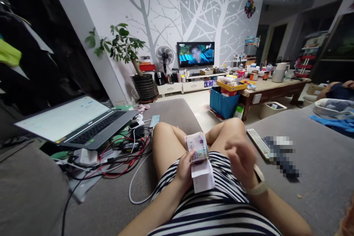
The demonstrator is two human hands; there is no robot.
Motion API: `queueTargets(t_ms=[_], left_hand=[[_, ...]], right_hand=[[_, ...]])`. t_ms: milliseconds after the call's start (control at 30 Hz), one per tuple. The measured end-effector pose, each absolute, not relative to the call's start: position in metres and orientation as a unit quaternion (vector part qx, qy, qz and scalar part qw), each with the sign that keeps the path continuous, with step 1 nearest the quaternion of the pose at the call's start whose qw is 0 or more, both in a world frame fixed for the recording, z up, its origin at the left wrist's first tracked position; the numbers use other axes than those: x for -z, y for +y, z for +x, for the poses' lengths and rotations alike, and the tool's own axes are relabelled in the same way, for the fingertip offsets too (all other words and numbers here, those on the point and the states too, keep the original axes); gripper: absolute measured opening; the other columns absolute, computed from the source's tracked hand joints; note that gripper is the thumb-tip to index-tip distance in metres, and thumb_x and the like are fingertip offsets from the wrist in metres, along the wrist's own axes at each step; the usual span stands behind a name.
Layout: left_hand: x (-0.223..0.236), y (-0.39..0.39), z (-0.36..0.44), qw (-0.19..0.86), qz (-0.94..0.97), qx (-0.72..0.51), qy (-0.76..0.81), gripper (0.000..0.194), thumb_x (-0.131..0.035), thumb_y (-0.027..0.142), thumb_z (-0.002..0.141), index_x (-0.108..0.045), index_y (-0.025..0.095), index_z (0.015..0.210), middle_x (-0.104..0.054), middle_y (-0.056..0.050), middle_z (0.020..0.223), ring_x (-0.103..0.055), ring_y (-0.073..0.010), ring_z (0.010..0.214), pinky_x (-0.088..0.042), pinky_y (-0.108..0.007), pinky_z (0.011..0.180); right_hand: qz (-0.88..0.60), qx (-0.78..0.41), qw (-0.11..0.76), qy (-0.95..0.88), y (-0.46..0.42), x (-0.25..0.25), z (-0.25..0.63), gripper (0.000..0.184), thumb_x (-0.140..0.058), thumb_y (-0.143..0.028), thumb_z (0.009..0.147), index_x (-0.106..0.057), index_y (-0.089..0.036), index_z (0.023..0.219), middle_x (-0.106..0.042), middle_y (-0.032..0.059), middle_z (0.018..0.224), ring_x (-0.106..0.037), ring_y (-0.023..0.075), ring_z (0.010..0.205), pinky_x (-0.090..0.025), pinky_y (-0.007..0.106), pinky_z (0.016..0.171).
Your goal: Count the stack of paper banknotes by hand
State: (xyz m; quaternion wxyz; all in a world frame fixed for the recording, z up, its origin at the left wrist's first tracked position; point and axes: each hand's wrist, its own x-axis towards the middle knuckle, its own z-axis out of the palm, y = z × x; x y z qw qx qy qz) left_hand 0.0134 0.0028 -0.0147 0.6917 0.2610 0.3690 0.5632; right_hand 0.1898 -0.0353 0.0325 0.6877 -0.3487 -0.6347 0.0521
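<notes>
My left hand (184,169) is closed round a folded stack of banknotes (197,147) with a white paper slip (203,177) hanging beneath it, held over my lap. My right hand (240,158) hovers just right of the stack, fingers loosely curled and blurred, with nothing visible in them. A watch with a pale strap sits on my right wrist. I sit cross-legged on a grey sofa (318,155) in striped clothing.
An open laptop (74,121) rests at left above tangled cables (118,158) and a phone (154,120). A remote control (258,142) lies on the sofa at right. Ahead stand a cluttered coffee table (273,88), a blue bin (222,103), a TV (195,54), and a potted plant (124,48).
</notes>
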Motion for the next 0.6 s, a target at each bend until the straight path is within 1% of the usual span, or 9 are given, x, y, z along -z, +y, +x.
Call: queueTargets(t_ms=[33,67,167,233,367,467,600], left_hand=[[0.015,0.003,0.013,0.692,0.264,-0.563,0.366,0.019,-0.065,0.023,0.077,-0.069,0.007,0.088,-0.077,-0.013,0.079,-0.073,-0.0276,0.071,-0.058,-0.04,0.075],[0.016,0.003,0.013,0.692,0.265,-0.565,0.361,0.02,-0.065,0.021,0.077,-0.069,0.007,0.09,-0.077,-0.014,0.079,-0.073,-0.0279,0.072,-0.058,-0.04,0.075],[0.016,0.002,0.012,0.696,0.264,-0.575,0.34,0.023,-0.065,0.018,0.075,-0.069,0.007,0.095,-0.077,-0.014,0.081,-0.074,-0.0291,0.079,-0.058,-0.041,0.078],[0.017,0.001,0.012,0.701,0.271,-0.574,0.325,0.028,-0.068,0.017,0.072,-0.069,0.008,0.099,-0.077,-0.013,0.084,-0.073,-0.0299,0.085,-0.057,-0.041,0.081],[0.02,0.0,0.016,0.697,0.297,-0.567,0.322,0.033,-0.073,0.017,0.068,-0.07,0.009,0.1,-0.077,-0.013,0.09,-0.073,-0.0293,0.086,-0.056,-0.04,0.083],[0.022,0.002,0.017,0.689,0.295,-0.573,0.332,0.031,-0.073,0.021,0.071,-0.07,0.009,0.098,-0.078,-0.013,0.088,-0.073,-0.0289,0.084,-0.057,-0.039,0.081],[0.024,0.006,0.015,0.68,0.269,-0.593,0.337,0.027,-0.069,0.026,0.076,-0.07,0.008,0.097,-0.077,-0.013,0.087,-0.073,-0.0296,0.087,-0.057,-0.039,0.082]], right_hand=[[-0.371,-0.114,0.66,-0.643,-0.023,-0.025,0.181,0.034,-0.051,-0.054,0.091,-0.054,-0.022,0.079,-0.055,0.0027,0.07,-0.052,0.0193,0.066,-0.043,0.035,0.063],[-0.394,-0.17,0.646,-0.632,-0.011,-0.017,0.173,0.033,-0.051,-0.05,0.092,-0.053,-0.022,0.074,-0.052,0.0009,0.066,-0.048,0.0172,0.061,-0.041,0.032,0.059],[-0.425,-0.29,0.63,-0.582,0.015,0.009,0.151,0.035,-0.057,-0.049,0.088,-0.046,-0.022,0.069,-0.047,-0.0032,0.062,-0.044,0.0142,0.058,-0.038,0.028,0.056],[-0.429,-0.322,0.617,-0.575,0.02,0.024,0.144,0.034,-0.06,-0.049,0.085,-0.047,-0.021,0.07,-0.047,-0.004,0.063,-0.044,0.0135,0.059,-0.038,0.026,0.056],[-0.46,-0.294,0.6,-0.584,0.015,0.037,0.144,0.035,-0.061,-0.045,0.084,-0.044,-0.021,0.065,-0.042,-0.0054,0.06,-0.04,0.0122,0.056,-0.033,0.025,0.054],[-0.473,-0.268,0.598,-0.589,0.012,0.037,0.144,0.036,-0.059,-0.044,0.086,-0.043,-0.021,0.063,-0.04,-0.006,0.058,-0.038,0.0118,0.055,-0.031,0.025,0.053],[-0.477,-0.242,0.595,-0.599,0.008,0.032,0.142,0.035,-0.056,-0.043,0.089,-0.044,-0.021,0.064,-0.043,-0.0052,0.059,-0.039,0.0121,0.056,-0.03,0.025,0.054]])
